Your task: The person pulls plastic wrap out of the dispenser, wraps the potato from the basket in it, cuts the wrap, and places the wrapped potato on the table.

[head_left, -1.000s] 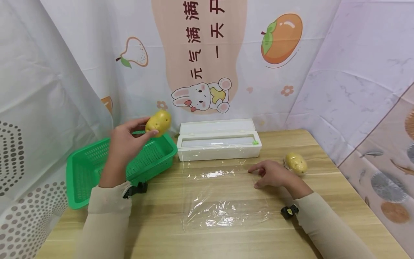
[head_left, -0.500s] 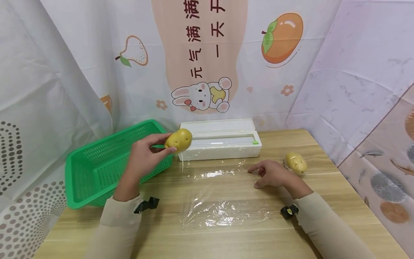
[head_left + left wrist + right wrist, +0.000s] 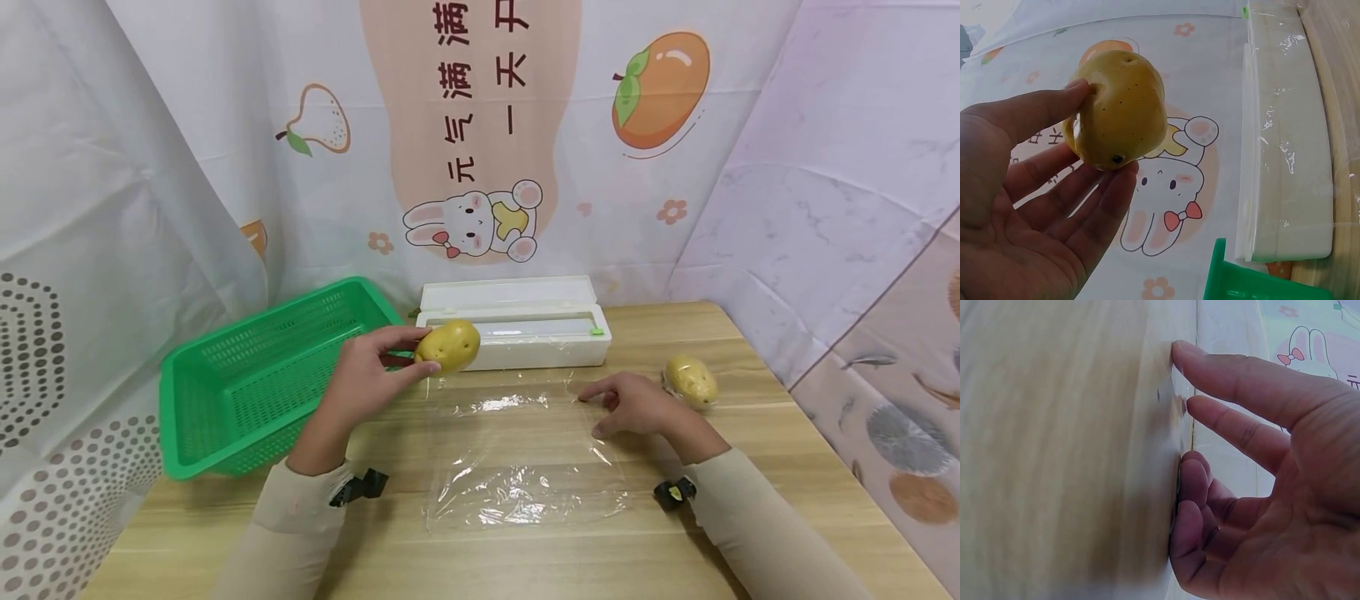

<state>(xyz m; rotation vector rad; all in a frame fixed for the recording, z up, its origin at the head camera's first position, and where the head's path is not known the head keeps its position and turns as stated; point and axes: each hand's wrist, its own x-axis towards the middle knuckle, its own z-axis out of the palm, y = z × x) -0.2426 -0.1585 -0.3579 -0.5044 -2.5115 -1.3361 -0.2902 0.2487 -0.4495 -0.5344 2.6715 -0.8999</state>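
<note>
My left hand [image 3: 367, 375] pinches a yellow potato [image 3: 453, 347] between thumb and fingertips, raised in front of the white cling film box [image 3: 540, 355]. In the left wrist view the thumb presses one side of the potato [image 3: 1124, 106] and the fingertips support it from below. A sheet of clear cling film [image 3: 517, 496] lies spread on the table, running out from the box. My right hand [image 3: 637, 406] rests at its right edge, thumb and index finger touching down and the other fingers bent. Just beyond that hand sits another potato [image 3: 692, 382], wrapped in film.
A green plastic basket [image 3: 171, 408] stands at the left on the wooden table [image 3: 405, 558]. The box lid [image 3: 510, 292] is raised against the printed cloth [image 3: 330, 208] at the back. A small green slider [image 3: 597, 332] sits at the box's right end.
The left hand has carried the potato from above the basket rightward and down, to the front of the box near the film's far left corner. The right hand has stayed in place.
</note>
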